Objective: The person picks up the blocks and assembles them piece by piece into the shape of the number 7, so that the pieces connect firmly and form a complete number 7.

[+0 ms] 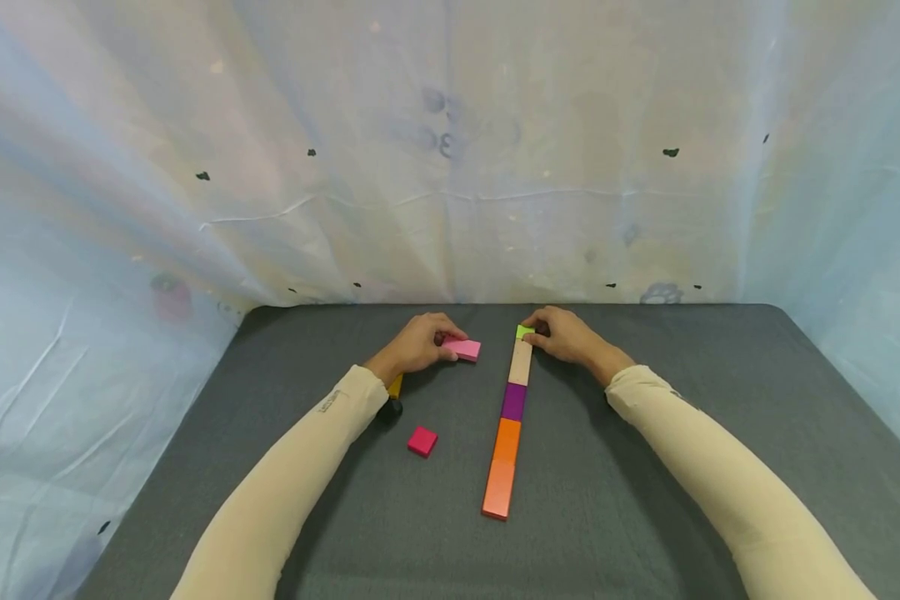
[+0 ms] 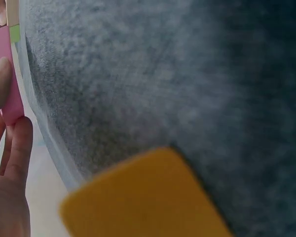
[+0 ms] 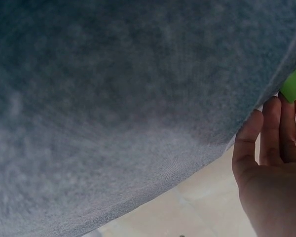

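My left hand (image 1: pixel 418 343) pinches a pink block (image 1: pixel 462 348) between thumb and fingers, a little left of a row of blocks. The left wrist view shows this pink block (image 2: pixel 9 94) with the thumb on one face and fingertips at its end. At the row's far end, my right hand (image 1: pixel 567 335) pinches a small green block (image 1: pixel 523 331). From there toward me run a beige block (image 1: pixel 521 363), a purple block (image 1: pixel 514 402), an orange block (image 1: pixel 506 440) and a darker orange block (image 1: pixel 498 492), end to end. In the right wrist view the green block (image 3: pixel 294 85) is partly cut off.
A red square block (image 1: pixel 422 442) lies left of the row. Under my left wrist, a yellow block (image 1: pixel 395 387) is partly hidden, beside a dark object (image 1: pixel 391 410) of unclear kind. The grey tabletop (image 1: pixel 607 517) ends at a pale hanging sheet (image 1: pixel 495 242).
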Action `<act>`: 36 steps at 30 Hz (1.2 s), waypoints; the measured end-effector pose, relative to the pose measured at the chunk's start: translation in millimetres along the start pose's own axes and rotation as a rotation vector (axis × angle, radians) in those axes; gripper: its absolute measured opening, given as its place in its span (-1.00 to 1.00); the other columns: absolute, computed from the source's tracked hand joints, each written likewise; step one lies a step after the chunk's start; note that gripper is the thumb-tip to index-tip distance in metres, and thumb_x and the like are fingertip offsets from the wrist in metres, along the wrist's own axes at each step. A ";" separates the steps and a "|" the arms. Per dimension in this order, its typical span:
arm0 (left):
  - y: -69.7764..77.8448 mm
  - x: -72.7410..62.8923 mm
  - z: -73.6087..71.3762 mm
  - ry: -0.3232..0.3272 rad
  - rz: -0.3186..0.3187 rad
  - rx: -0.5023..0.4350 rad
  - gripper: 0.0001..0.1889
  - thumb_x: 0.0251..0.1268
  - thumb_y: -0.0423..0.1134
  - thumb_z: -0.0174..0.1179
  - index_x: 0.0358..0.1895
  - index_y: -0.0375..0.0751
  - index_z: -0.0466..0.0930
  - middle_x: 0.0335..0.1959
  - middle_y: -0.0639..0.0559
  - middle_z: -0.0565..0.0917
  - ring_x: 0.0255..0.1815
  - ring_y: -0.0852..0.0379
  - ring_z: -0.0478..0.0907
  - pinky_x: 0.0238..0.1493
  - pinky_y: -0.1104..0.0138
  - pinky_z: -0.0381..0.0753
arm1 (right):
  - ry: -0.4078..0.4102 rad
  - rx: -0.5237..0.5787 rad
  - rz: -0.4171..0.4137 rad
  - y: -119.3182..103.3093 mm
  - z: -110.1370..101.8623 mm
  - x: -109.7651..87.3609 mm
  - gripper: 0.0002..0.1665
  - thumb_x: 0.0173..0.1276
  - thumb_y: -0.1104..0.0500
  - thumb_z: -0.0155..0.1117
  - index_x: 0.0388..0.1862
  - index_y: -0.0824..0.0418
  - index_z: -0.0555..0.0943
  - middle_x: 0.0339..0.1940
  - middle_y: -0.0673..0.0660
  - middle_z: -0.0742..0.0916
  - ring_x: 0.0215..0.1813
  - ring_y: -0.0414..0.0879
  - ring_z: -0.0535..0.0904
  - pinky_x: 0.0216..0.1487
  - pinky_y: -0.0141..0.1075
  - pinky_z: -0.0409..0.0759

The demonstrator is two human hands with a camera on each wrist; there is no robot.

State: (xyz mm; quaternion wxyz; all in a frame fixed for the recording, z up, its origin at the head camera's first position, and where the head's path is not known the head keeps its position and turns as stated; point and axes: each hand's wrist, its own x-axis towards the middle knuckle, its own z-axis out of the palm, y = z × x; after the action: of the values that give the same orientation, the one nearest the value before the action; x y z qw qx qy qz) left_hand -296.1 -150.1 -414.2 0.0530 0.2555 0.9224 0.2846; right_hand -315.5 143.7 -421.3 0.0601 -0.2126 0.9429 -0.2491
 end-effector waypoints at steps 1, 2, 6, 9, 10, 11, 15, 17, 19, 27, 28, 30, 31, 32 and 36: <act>0.5 0.9 0.1 0.005 0.005 0.004 -0.64 0.22 -0.25 0.40 0.10 -0.08 0.72 0.00 0.00 0.68 -0.09 0.06 0.48 -0.03 0.26 0.47 | 0.002 0.000 -0.004 0.1 -0.2 0.1 -0.58 0.49 0.09 0.21 0.21 0.28 0.60 0.04 0.23 0.69 0.05 0.08 0.60 0.17 0.00 0.56; 1.2 2.0 0.1 0.009 0.007 0.004 -0.65 0.22 -0.24 0.40 0.10 -0.08 0.72 0.00 0.00 0.68 -0.09 0.06 0.47 -0.04 0.27 0.46 | 0.004 -0.002 -0.009 -0.1 -0.7 0.0 -0.59 0.49 0.09 0.21 0.21 0.28 0.60 0.04 0.24 0.69 0.05 0.09 0.60 0.17 0.01 0.56; 4.1 7.8 1.6 0.026 0.010 0.035 -0.66 0.24 -0.23 0.39 0.10 -0.07 0.72 0.02 -0.01 0.68 -0.07 0.05 0.46 -0.02 0.25 0.44 | 0.012 -0.007 -0.017 0.6 -3.4 -0.2 -0.59 0.48 0.10 0.22 0.20 0.29 0.60 0.04 0.25 0.69 0.06 0.10 0.60 0.19 0.03 0.55; 6.4 11.4 5.0 0.020 0.007 0.060 -0.66 0.25 -0.22 0.38 0.11 -0.08 0.71 0.04 -0.02 0.67 -0.01 0.03 0.46 0.08 0.20 0.48 | 0.010 -0.008 -0.005 3.1 -3.8 -2.4 -0.59 0.49 0.10 0.21 0.21 0.28 0.60 0.04 0.25 0.69 0.07 0.10 0.61 0.19 0.03 0.55; 7.0 12.3 6.6 0.015 0.013 0.068 -0.65 0.25 -0.23 0.37 0.11 -0.09 0.71 0.05 -0.03 0.67 0.01 0.02 0.47 0.12 0.17 0.49 | 0.007 -0.009 0.002 4.1 -3.4 -3.6 -0.59 0.49 0.10 0.22 0.21 0.28 0.60 0.04 0.24 0.69 0.06 0.09 0.61 0.19 0.03 0.56; 7.5 13.0 8.3 0.009 0.017 0.074 -0.65 0.25 -0.23 0.37 0.11 -0.10 0.71 0.05 -0.03 0.67 0.04 0.01 0.47 0.17 0.16 0.49 | 0.004 -0.012 0.004 5.0 -2.8 -4.8 -0.59 0.49 0.10 0.22 0.21 0.28 0.60 0.04 0.24 0.70 0.06 0.09 0.61 0.18 0.02 0.56; 6.7 15.0 13.6 0.009 0.040 0.108 -0.65 0.25 -0.22 0.38 0.10 -0.09 0.71 0.02 -0.02 0.67 0.07 0.01 0.49 0.26 0.12 0.47 | -0.008 -0.012 0.007 6.2 1.1 -7.4 -0.58 0.49 0.09 0.22 0.21 0.28 0.60 0.06 0.24 0.69 0.07 0.08 0.61 0.19 0.02 0.57; 6.2 16.2 15.0 0.024 0.043 0.118 -0.66 0.24 -0.22 0.39 0.10 -0.08 0.72 0.01 0.00 0.67 0.07 0.02 0.49 0.26 0.12 0.47 | -0.007 -0.008 0.010 5.0 2.3 -7.8 -0.58 0.49 0.09 0.22 0.21 0.27 0.60 0.06 0.24 0.69 0.06 0.08 0.61 0.20 0.02 0.56; 6.1 17.9 15.3 0.037 0.045 0.122 -0.66 0.23 -0.23 0.39 0.09 -0.08 0.72 0.01 0.00 0.68 0.06 0.02 0.50 0.25 0.13 0.48 | -0.005 -0.008 0.016 3.3 2.6 -8.0 -0.58 0.49 0.09 0.22 0.21 0.27 0.60 0.06 0.23 0.70 0.06 0.08 0.60 0.20 0.02 0.56; 6.5 25.2 13.4 0.071 0.070 0.111 -0.67 0.22 -0.25 0.40 0.06 -0.12 0.73 -0.01 -0.05 0.68 0.00 0.02 0.54 0.19 0.16 0.52 | 0.001 -0.017 0.018 1.6 1.0 -5.3 -0.58 0.48 0.08 0.22 0.21 0.26 0.60 0.05 0.22 0.69 0.06 0.07 0.61 0.20 0.01 0.57; 6.8 25.5 13.3 0.070 0.074 0.125 -0.67 0.22 -0.25 0.40 0.06 -0.13 0.73 -0.01 -0.05 0.69 0.01 0.02 0.54 0.20 0.16 0.52 | 0.002 -0.022 0.015 1.7 0.9 -4.7 -0.58 0.48 0.08 0.22 0.21 0.26 0.60 0.05 0.22 0.70 0.06 0.07 0.61 0.20 0.01 0.56; 8.1 25.9 13.5 0.062 0.088 0.160 -0.67 0.23 -0.25 0.39 0.07 -0.13 0.73 -0.01 -0.04 0.69 0.04 0.02 0.55 0.24 0.15 0.51 | 0.001 -0.029 0.009 2.4 1.3 -3.7 -0.58 0.49 0.08 0.22 0.21 0.26 0.60 0.05 0.22 0.70 0.06 0.07 0.61 0.21 0.01 0.56; 8.9 26.1 13.5 0.058 0.095 0.178 -0.67 0.23 -0.25 0.39 0.07 -0.13 0.73 -0.01 -0.04 0.69 0.04 0.02 0.55 0.25 0.15 0.50 | 0.001 -0.033 0.006 2.1 1.3 -3.3 -0.58 0.49 0.08 0.22 0.21 0.26 0.60 0.05 0.22 0.70 0.06 0.07 0.61 0.21 0.02 0.56; 10.1 26.2 13.5 0.051 0.097 0.191 -0.68 0.24 -0.25 0.38 0.08 -0.13 0.72 -0.01 -0.04 0.69 0.05 0.02 0.55 0.26 0.15 0.50 | 0.001 -0.035 0.006 2.0 1.7 -2.6 -0.58 0.48 0.08 0.22 0.21 0.26 0.60 0.05 0.22 0.70 0.06 0.07 0.61 0.21 0.02 0.56; 14.6 28.5 14.2 0.038 0.095 0.224 -0.68 0.27 -0.23 0.36 0.09 -0.12 0.72 0.00 -0.03 0.68 0.05 0.03 0.53 0.26 0.18 0.50 | 0.004 -0.045 0.008 0.9 2.0 -0.8 -0.58 0.48 0.07 0.23 0.21 0.25 0.60 0.05 0.22 0.70 0.06 0.07 0.60 0.21 0.02 0.55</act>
State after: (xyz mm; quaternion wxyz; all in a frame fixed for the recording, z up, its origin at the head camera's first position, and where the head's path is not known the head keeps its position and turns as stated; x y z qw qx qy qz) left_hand -310.8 -118.4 -416.6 -0.0071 0.2979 0.9361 0.1867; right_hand -314.7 143.9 -423.5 0.0543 -0.2094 0.9493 -0.2281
